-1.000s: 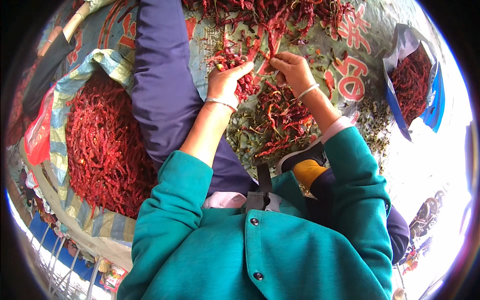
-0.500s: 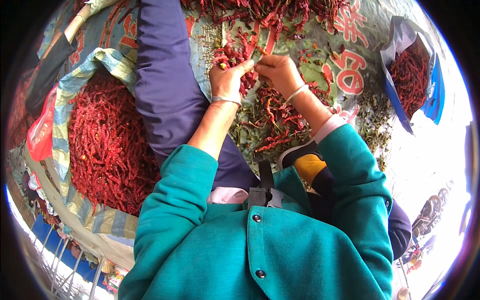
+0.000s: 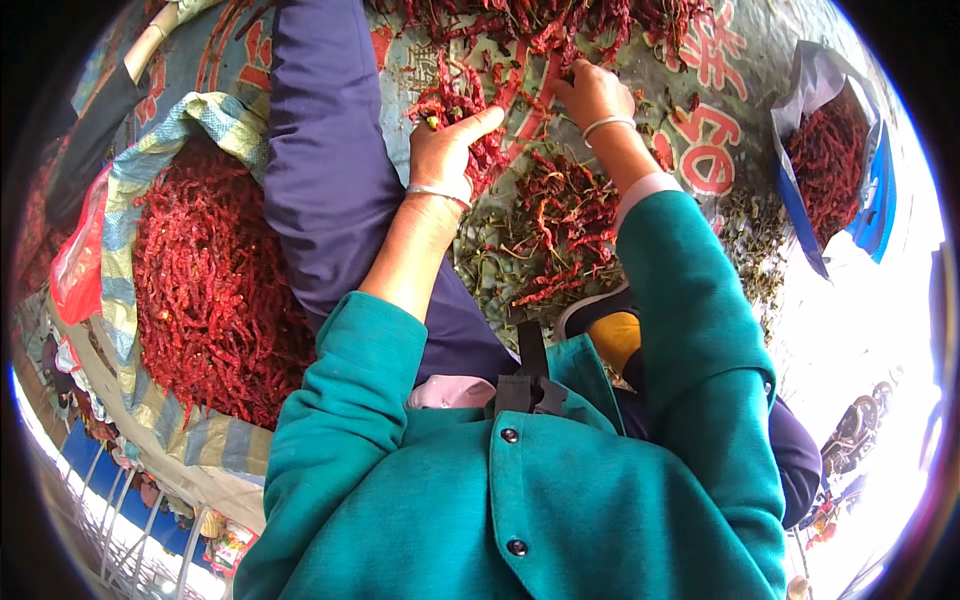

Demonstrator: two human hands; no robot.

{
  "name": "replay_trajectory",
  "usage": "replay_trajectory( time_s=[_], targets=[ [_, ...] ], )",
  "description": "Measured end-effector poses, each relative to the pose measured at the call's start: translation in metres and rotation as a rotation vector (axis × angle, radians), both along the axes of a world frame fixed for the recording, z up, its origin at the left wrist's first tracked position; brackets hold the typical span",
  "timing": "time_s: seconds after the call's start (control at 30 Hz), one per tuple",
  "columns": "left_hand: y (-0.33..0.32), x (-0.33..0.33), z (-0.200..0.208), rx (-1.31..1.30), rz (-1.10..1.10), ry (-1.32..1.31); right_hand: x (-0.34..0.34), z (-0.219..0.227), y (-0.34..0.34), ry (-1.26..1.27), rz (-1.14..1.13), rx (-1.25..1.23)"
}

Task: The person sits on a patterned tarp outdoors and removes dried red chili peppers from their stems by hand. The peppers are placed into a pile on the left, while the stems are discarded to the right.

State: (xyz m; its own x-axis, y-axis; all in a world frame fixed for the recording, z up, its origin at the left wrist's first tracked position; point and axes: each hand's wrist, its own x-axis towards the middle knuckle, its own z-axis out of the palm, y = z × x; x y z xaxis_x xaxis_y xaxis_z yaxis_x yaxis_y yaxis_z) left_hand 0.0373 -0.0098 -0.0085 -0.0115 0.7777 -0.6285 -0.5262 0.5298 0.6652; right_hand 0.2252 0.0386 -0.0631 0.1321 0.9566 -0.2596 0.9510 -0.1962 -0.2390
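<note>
A bunch of dried red chili peppers (image 3: 460, 95) is gripped in my left hand (image 3: 440, 158), its thumb stretched out over them. My right hand (image 3: 600, 98) is at the near edge of a large heap of dried chilies (image 3: 540, 22), its fingers bent and closed on a chili there; the fingertips are partly hidden. Between my hands and my body, a smaller pile of dried chilies (image 3: 565, 225) lies on the printed sheet (image 3: 640, 45), with loose stems and leafy bits (image 3: 490, 240) around it.
At my left, a striped woven sack (image 3: 120, 270) is full of red chilies (image 3: 215, 290). A grey and blue bag (image 3: 875, 190) of chilies stands at the far right. My leg (image 3: 330, 150) stretches forward beside the sack. Another person's arm (image 3: 145, 50) shows at the upper left.
My right hand has moved away from my left, forward and right to the heap's edge. The left hand keeps its chilies and has shifted slightly left.
</note>
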Motion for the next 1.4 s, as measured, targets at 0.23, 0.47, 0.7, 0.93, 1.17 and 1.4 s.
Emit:
replay_trajectory(
  time_s=[0.23, 0.47, 0.7, 0.93, 1.17, 1.4],
  targets=[
    [-0.003, 0.004, -0.007, 0.075, -0.058, 0.054, -0.003, -0.001, -0.037, 0.757, -0.194, 0.074],
    [-0.007, 0.001, -0.001, 0.072, -0.101, 0.151, -0.045, 0.037, -0.069, 0.615, 0.239, 0.151],
    [-0.009, 0.009, 0.004, 0.250, 0.105, 0.242, -0.031, 0.023, -0.053, 1.365, -0.793, -0.053],
    [0.000, 0.000, 0.000, 0.205, 0.020, 0.153, -0.008, 0.027, -0.013, 0.148, 0.216, -0.047],
    [0.000, 0.001, -0.018, 0.139, 0.036, 0.172, -0.025, -0.006, 0.041, -0.059, -0.113, 0.049],
    [-0.003, -0.002, -0.005, 0.006, 0.046, -0.016, -0.005, -0.017, -0.045, 1.099, -0.381, -0.155]
  ],
)
